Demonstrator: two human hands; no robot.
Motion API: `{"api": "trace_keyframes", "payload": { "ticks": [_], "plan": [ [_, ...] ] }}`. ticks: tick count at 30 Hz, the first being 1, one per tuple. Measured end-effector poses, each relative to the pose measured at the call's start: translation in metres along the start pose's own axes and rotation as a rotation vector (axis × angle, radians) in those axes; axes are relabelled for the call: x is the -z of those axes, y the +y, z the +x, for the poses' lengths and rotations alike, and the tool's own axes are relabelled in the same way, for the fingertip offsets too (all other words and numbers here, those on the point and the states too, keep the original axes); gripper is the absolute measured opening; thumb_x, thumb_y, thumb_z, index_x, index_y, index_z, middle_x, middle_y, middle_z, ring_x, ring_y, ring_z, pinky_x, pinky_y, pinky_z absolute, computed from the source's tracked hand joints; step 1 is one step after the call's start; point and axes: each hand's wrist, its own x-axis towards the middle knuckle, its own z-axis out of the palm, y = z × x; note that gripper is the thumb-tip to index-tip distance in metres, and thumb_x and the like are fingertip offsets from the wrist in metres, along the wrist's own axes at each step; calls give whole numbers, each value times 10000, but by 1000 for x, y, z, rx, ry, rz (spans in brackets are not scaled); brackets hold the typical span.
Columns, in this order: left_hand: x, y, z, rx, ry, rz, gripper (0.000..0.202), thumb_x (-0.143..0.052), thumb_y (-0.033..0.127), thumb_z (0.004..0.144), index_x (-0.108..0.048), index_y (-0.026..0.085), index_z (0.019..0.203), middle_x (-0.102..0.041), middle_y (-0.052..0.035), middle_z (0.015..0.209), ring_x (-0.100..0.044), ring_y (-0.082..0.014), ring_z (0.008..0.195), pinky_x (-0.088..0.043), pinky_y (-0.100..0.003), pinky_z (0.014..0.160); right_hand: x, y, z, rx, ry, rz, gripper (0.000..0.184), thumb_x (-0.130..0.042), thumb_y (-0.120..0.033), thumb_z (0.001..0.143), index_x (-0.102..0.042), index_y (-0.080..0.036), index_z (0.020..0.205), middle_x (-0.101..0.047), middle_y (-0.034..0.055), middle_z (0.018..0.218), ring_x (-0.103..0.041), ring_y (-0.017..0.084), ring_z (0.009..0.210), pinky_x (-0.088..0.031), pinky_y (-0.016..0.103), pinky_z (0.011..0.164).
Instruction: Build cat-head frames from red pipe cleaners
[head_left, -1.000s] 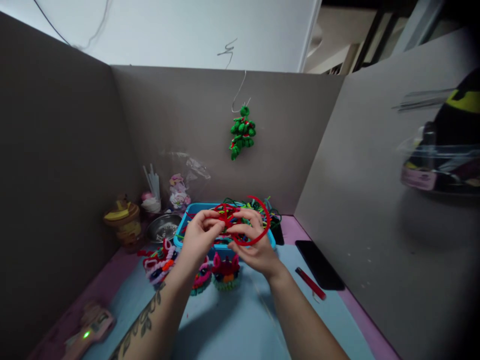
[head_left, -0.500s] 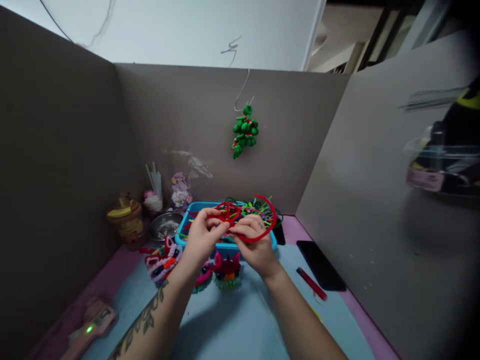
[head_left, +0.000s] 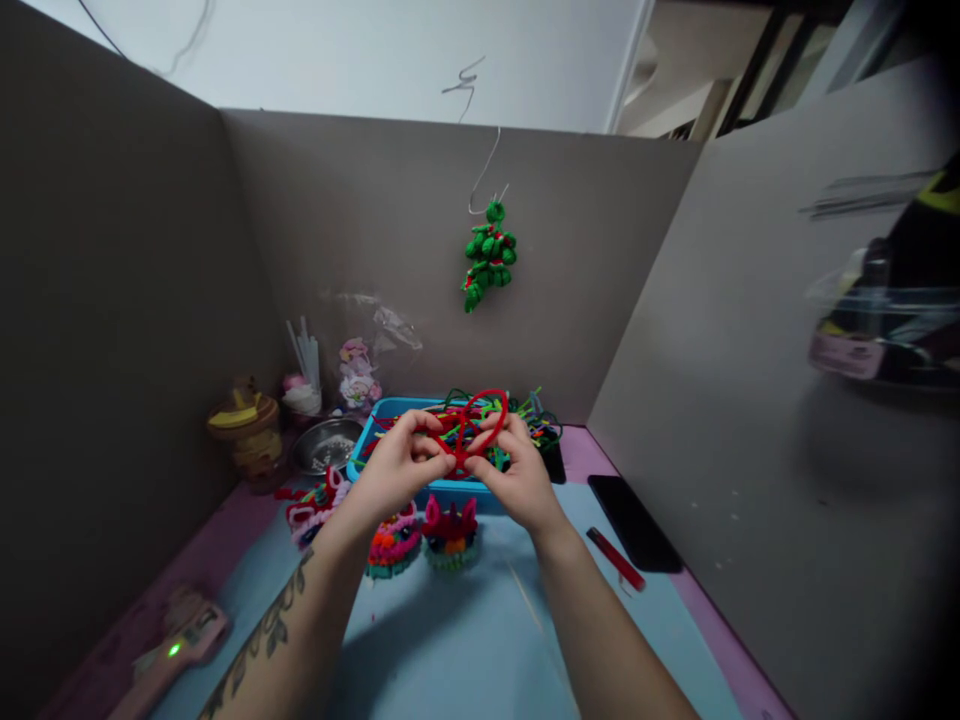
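A red pipe cleaner (head_left: pixel 491 397), bent into loops, is held up in front of the blue basket (head_left: pixel 367 440). My left hand (head_left: pixel 409 455) pinches it from the left between thumb and fingers. On the other side my right hand (head_left: pixel 514 465) also grips it, the two thumbs nearly meeting at the middle of the loops. Below the hands stand small fuzzy animal-like figures: a dark red one (head_left: pixel 451 535) and a pink one (head_left: pixel 395 540). A red and lilac one (head_left: pixel 311 510) sits partly behind my left wrist. Many coloured pipe cleaners fill the basket.
To the right lie a black phone (head_left: pixel 634 520) and a red-handled tool (head_left: pixel 615 558). A metal bowl (head_left: pixel 326 448) and a brown cup (head_left: pixel 246 435) stand at the left. A pink device (head_left: pixel 176 640) with a green light lies nearer. A green ornament (head_left: pixel 490 258) hangs at the back.
The large red loop that swung out to the right over my right hand is now smaller and stands upright between the hands. My right hand has turned, its thumb nearer my left thumb.
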Motion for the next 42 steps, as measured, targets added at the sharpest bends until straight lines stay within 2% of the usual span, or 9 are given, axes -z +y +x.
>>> {"api": "trace_keyframes", "payload": {
  "ticks": [9, 11, 14, 18, 21, 23, 26, 32, 42],
  "plan": [
    [2, 3, -6, 22, -147, 14, 347, -665, 216, 709, -436, 212, 970, -576, 58, 599, -517, -94, 527, -323, -197, 486, 0, 7, 1, -155, -161, 121, 177, -666, -340, 742, -601, -193, 671, -469, 90, 1265, -398, 263, 1248, -295, 429, 1029],
    [1, 2, -5, 22, -147, 36, 346, -655, 217, 721, -432, 206, 986, -587, 54, 607, -517, -93, 534, -327, -196, 490, -1, 6, 1, -204, -186, 170, 226, -650, -372, 759, -591, -189, 642, -464, 90, 1293, -382, 256, 1271, -294, 410, 1027],
    [1, 0, -2, 20, -77, 94, 358, -651, 220, 725, -443, 190, 1016, -616, 38, 634, -545, -103, 560, -366, -203, 510, -4, 5, 2, -272, -190, 251, 310, -620, -438, 777, -560, -183, 610, -464, 104, 1296, -384, 254, 1273, -310, 382, 1008],
    [2, 1, 1, -82, 96, 156, 347, -658, 253, 724, -484, 171, 1013, -673, -32, 813, -618, -138, 696, -449, -242, 598, -10, 10, 2, -311, -97, 290, 382, -557, -506, 808, -520, -190, 594, -497, 119, 1262, -345, 260, 1303, -314, 372, 1008],
    [1, 5, 0, -129, 200, 214, 257, -653, 266, 731, -518, 168, 926, -655, -8, 712, -614, -138, 646, -453, -243, 584, -16, 17, 1, -282, 1, 289, 383, -515, -508, 843, -540, -193, 628, -495, 105, 1283, -332, 239, 1318, -290, 359, 1041],
    [-2, 7, -1, -115, 190, 217, 220, -652, 267, 733, -532, 168, 889, -651, 0, 660, -616, -141, 610, -459, -246, 575, -18, 20, 0, -239, 55, 307, 362, -491, -497, 865, -574, -192, 687, -478, 96, 1315, -335, 220, 1320, -285, 348, 1053],
    [-12, 4, -4, -133, 167, 157, 219, -662, 242, 719, -546, 174, 892, -691, -35, 789, -672, -179, 746, -500, -268, 645, -22, 22, -2, -212, 127, 370, 322, -507, -480, 866, -602, -192, 760, -431, 94, 1361, -364, 213, 1305, -310, 344, 1048],
    [-28, -10, -3, -195, 199, 90, 230, -657, 227, 740, -553, 184, 940, -685, -35, 844, -674, -178, 799, -515, -280, 703, -29, 23, -4, -227, 184, 409, 293, -557, -462, 840, -604, -194, 730, -446, 99, 1335, -332, 237, 1330, -329, 369, 1042],
    [-36, -5, -5, -201, 288, 89, 125, -706, 206, 682, -623, 154, 759, -639, 2, 679, -590, -120, 619, -471, -219, 588, -38, 18, -6, -288, 283, 431, 256, -543, -418, 848, -605, -197, 735, -501, 94, 1226, -382, 214, 1279, -312, 343, 1039]
  ]
}}
